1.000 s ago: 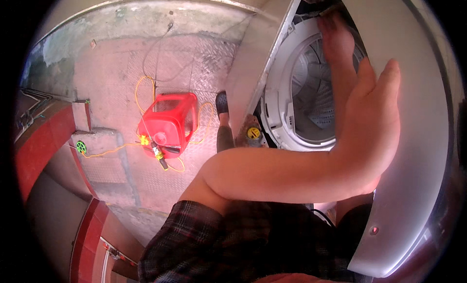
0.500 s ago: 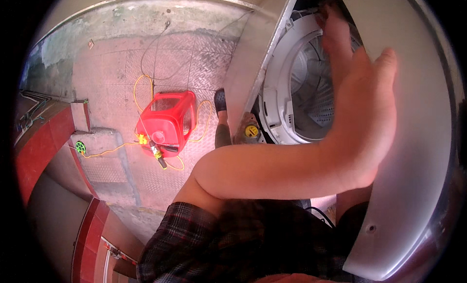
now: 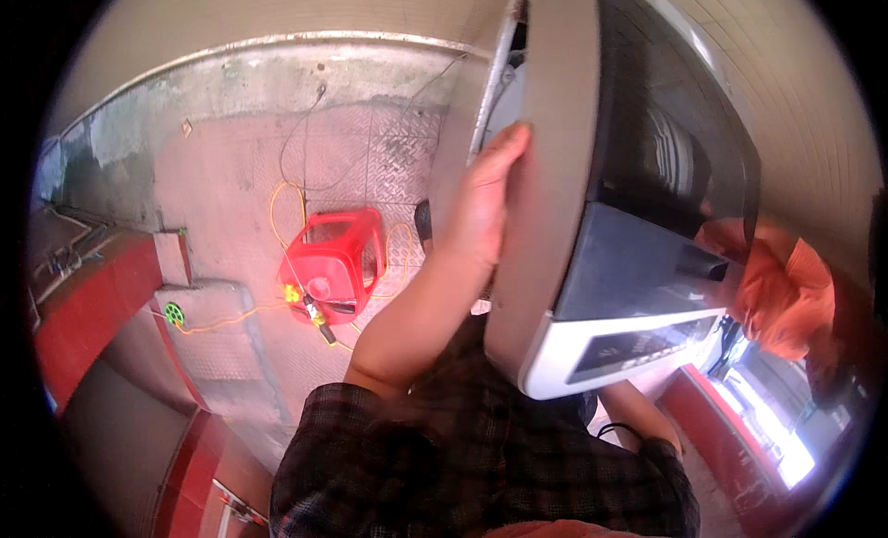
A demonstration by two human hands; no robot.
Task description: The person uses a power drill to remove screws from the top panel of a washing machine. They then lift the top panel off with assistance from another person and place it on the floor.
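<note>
A washing machine's top cover is partly raised, with a dark see-through lid and a white control panel at its near end. My left hand grips the cover's left side edge, with one digit along the outside and the other fingers hidden. A narrow gap at the far left shows a bit of the pale tub ring. My right forearm comes up below the control panel. The right hand itself is hidden behind the cover.
A red plastic stool lies on the tiled floor, with a screwdriver-like tool and yellow cord on it. A green reel sits further left. Beyond the lid at right there is orange cloth. Red-tiled ledges run along the left.
The cover has swung down and left over the tub, hiding most of it. My left hand has moved from its underside to its left edge. The hand inside the machine is out of sight.
</note>
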